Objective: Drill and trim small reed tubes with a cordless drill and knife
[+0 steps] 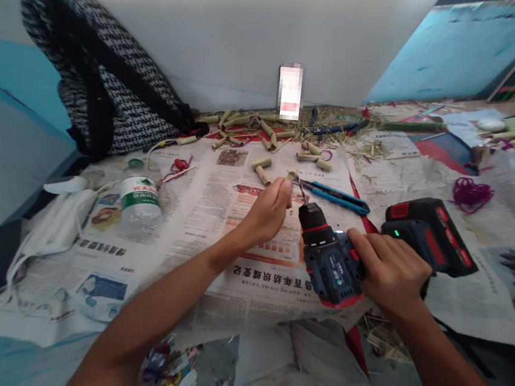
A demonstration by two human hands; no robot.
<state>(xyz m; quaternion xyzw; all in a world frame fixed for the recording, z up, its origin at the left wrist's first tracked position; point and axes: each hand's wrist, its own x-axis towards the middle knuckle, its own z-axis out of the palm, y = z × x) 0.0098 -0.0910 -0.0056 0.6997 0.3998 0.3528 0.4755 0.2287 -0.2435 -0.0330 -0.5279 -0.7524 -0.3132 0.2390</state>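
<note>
My right hand (390, 272) is wrapped round the grip of a blue, black and red cordless drill (337, 261), whose bit points up and away toward my left hand. My left hand (270, 209) is closed in a pinch on a short piece of bamboo tube (292, 176), held just at the tip of the drill bit. Both hands hover over a table spread with newspaper (217, 237).
Several cut bamboo pieces (262, 170) lie behind the hands, with blue-handled pliers (337, 196) beside them. A plastic bottle (140, 201) lies at left near face masks (54, 222). A checked bag (100, 75) leans on the wall. Purple string (471, 192) sits at right.
</note>
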